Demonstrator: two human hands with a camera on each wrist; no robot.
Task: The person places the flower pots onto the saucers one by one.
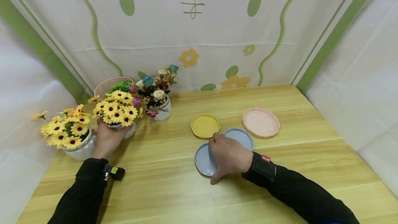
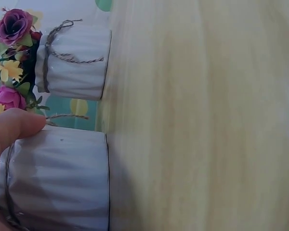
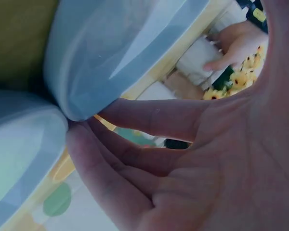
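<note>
Left hand (image 1: 107, 137) grips a white ribbed sunflower pot (image 2: 58, 180); right hand (image 1: 228, 155) rests on the nearer blue saucer (image 1: 202, 160).

Pot: twine-tied, at table's (image 1: 174, 186) left rear, thumb curled over its side. Saucer: pale blue, shallow, near table centre; right fingers curl at its rim, thumb on the wood. A second blue saucer (image 1: 240, 137) touches it behind; yellow saucer (image 1: 205, 126) and pink saucer (image 1: 260, 122) farther back. Mixed-flower pot (image 2: 74, 62) just beside the gripped pot; another sunflower pot (image 1: 76, 146) at left edge.
</note>
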